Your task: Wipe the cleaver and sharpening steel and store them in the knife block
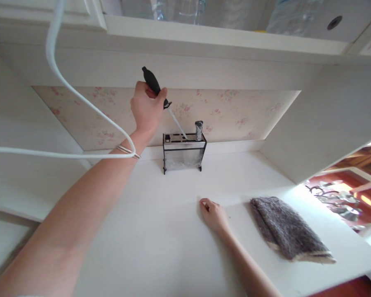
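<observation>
My left hand (147, 108) is closed around the black handle of a sharpening steel (153, 81). Its thin pale rod slants down to the right, its tip at the top slots of a knife block (184, 146) with a black frame and clear sides. A second handle, grey and worn (198, 130), stands upright in the block's right end. Lower down, my right hand (214, 215) rests on the white countertop (160, 231), fingers loosely curled with nothing visible in them. To its right, apart from it, lies a folded grey-brown towel (289, 227).
A white cable (89, 107) loops close to the camera, in front of my left forearm. Above hangs a cabinet shelf (219, 35) holding clear plastic items. White side panels flank the counter, and a flowered wall strip (228, 111) runs behind the block.
</observation>
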### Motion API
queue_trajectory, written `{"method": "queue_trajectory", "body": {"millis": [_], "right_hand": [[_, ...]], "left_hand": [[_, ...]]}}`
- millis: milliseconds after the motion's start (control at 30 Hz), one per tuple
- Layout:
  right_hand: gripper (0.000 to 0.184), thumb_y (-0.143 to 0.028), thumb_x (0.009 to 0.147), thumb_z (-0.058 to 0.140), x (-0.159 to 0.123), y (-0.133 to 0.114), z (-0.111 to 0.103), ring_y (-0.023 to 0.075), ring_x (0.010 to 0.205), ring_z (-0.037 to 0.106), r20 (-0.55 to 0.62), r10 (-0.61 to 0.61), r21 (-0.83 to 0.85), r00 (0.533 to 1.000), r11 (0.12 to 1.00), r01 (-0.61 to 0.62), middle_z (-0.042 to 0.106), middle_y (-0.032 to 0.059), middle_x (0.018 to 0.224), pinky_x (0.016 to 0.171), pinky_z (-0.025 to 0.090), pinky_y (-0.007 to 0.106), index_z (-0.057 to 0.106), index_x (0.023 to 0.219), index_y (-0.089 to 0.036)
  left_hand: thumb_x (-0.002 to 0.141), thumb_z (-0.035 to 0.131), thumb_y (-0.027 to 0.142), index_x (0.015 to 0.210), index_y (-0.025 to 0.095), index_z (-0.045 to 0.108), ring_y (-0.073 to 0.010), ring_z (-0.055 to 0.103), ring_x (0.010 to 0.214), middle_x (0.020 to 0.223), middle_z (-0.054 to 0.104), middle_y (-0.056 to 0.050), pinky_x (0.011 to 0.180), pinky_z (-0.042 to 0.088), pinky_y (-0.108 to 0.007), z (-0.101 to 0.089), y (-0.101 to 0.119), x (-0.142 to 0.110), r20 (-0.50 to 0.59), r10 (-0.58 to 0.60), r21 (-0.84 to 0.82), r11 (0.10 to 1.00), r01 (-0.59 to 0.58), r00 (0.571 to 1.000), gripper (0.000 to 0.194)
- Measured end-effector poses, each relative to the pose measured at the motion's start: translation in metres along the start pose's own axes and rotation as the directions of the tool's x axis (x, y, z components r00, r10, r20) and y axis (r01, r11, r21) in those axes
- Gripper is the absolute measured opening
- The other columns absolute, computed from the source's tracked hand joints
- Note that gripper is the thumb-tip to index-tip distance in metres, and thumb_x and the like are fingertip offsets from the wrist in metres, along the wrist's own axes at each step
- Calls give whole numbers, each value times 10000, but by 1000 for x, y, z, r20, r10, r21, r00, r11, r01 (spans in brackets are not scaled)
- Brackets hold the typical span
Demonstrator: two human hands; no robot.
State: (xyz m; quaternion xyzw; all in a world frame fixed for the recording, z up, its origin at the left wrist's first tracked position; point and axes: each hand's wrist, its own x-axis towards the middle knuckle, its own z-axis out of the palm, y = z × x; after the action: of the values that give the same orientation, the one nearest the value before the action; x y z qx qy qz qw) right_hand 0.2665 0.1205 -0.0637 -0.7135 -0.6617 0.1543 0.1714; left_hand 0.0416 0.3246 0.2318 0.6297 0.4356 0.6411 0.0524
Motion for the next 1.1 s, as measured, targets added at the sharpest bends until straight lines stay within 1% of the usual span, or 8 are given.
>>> {"method": "queue_trajectory", "body": {"millis": [100, 200, 400, 567, 667, 767, 900, 1100], "right_hand": [[270, -340, 942, 425, 1, 0, 0, 179, 749, 675, 1, 1, 4, 1000, 1000, -1, 738, 11, 812, 632, 385, 235, 674, 1029, -285], [267, -342, 943, 425, 1, 0, 0, 184, 751, 675, 9, 3, 7, 1000, 1000, -3, 737, 8, 804, 628, 385, 237, 675, 1020, -287], [273, -343, 946, 422, 1, -1, -2, 185, 750, 675, 20, 3, 2, 1000, 1000, -3, 743, 19, 834, 626, 378, 240, 675, 1028, -284], [276, -344, 947, 421, 0, -3, -3, 186, 751, 678, 16, 5, -2, 1000, 1000, -5, 743, 25, 827, 619, 372, 239, 676, 1027, -278], [267, -339, 947, 426, 0, -3, -3, 187, 761, 682, 11, 2, 3, 1000, 1000, -2, 745, 23, 830, 625, 374, 238, 674, 1025, -280], [267, -336, 951, 421, 1, -3, -4, 183, 752, 682, 7, -1, 9, 1000, 1000, 1, 744, 23, 826, 627, 376, 237, 674, 1014, -279], [263, -338, 950, 425, 2, -3, -4, 182, 730, 679, 10, 0, 17, 1000, 1000, 0, 743, 22, 812, 619, 378, 236, 676, 1002, -279], [260, -335, 943, 424, 3, -2, -4, 196, 732, 677, 18, 6, 43, 1000, 999, -7, 739, 25, 809, 621, 374, 247, 672, 1001, -282]], "left_hand": [[764, 706, 427, 839, 237, 507, -131, 603, 761, 742, 614, 57, 751, 461, -334, 2, 7, 4, -165, -21, 149, 988, 46, 986, 285], [751, 710, 405, 824, 251, 507, -150, 623, 792, 720, 603, 59, 761, 456, -342, 6, 8, 5, -134, -22, 178, 983, 46, 991, 264], [763, 727, 396, 888, 274, 508, -237, 643, 869, 777, 641, 14, 806, 462, -412, 24, 15, 15, -7, 39, 203, 978, -37, 999, 280], [754, 734, 343, 1201, 240, 474, -345, 629, 984, 934, 675, -72, 861, 462, -469, 55, 26, 21, 258, 81, 344, 923, -170, 963, 527], [782, 698, 350, 1230, 196, 481, -369, 604, 1057, 1022, 667, -125, 901, 442, -479, 70, 13, 6, 393, 18, 407, 893, -192, 920, 521], [825, 644, 382, 1240, 188, 483, -360, 625, 1034, 1017, 678, -146, 864, 458, -458, 78, -12, -17, 455, -79, 438, 887, -146, 887, 486], [876, 566, 388, 1319, 188, 433, -356, 651, 998, 1020, 690, -165, 813, 472, -433, 80, -38, -39, 500, -130, 432, 894, -116, 856, 504], [871, 585, 375, 1359, 194, 413, -329, 655, 991, 1025, 699, -159, 849, 458, -421, 82, -54, -56, 532, -133, 377, 921, -93, 836, 548]]}}
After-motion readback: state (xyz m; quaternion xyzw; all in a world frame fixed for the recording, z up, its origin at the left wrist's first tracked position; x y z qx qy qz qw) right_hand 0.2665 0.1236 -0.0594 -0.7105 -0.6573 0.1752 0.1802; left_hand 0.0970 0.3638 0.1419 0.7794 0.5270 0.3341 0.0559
